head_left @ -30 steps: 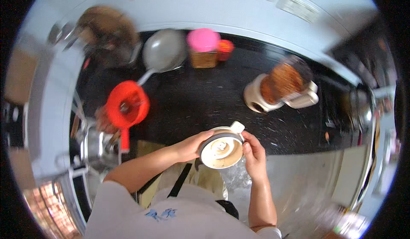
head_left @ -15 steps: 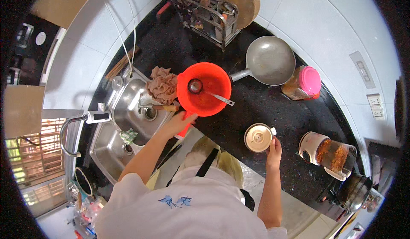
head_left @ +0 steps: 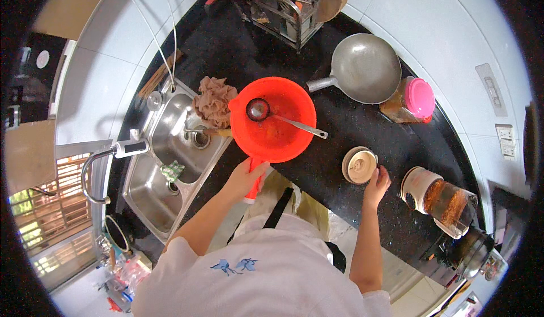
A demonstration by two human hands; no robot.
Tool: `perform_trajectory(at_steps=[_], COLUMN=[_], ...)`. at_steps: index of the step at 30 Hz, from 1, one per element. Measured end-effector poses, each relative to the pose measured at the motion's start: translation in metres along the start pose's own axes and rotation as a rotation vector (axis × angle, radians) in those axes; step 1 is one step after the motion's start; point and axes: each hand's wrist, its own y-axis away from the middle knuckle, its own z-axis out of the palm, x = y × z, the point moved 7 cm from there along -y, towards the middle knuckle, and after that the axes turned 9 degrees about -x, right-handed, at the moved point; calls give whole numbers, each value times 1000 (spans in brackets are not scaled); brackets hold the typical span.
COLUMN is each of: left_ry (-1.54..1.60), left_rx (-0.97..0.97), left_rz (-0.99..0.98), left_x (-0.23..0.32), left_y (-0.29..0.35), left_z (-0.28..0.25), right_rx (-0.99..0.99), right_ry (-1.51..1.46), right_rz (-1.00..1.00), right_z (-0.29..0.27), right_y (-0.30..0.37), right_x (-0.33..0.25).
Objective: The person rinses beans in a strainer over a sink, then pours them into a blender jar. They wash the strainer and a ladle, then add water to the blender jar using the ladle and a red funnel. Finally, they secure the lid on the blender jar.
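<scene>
My left hand (head_left: 245, 180) is closed around the handle of a large red plastic dipper (head_left: 306, 98), held over the counter beside the sink. A metal ladle (head_left: 294, 124) lies in the dipper, its bowl at the left and its handle crossing the right rim. What else the dipper contains is unclear. On the right, my right hand (head_left: 378, 185) pinches the near right edge of a small cream round container (head_left: 361, 167). Its round top sits off-centre toward my fingers. I cannot tell whether they grip the top or a side handle.
A grey wok (head_left: 365, 68) and a pink-lidded jar (head_left: 418, 98) stand behind on the black counter. At the right is a cream appliance (head_left: 420, 189) beside a clear container of reddish-brown food. The steel double sink (head_left: 175, 147), brown cloth (head_left: 214, 102) and knife rack (head_left: 272, 11) lie left and behind.
The red dipper looks larger, as if raised, with the ladle still in it. My right hand has moved up along the cream container's right edge, and its top has shifted right over the base.
</scene>
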Motion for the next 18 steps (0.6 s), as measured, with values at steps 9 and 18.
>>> perform_trajectory(at_steps=[9, 18], left_ry=[-33, -312], left_rx=[-238, -303], left_rz=[-32, 64], left_x=[16, 57], left_y=[53, 59], left_z=[77, 143], right_rx=[-647, -124], right_ry=[-774, -925], right_rz=[-114, -130], right_z=[-18, -118], right_y=[52, 57], right_x=[-169, -151])
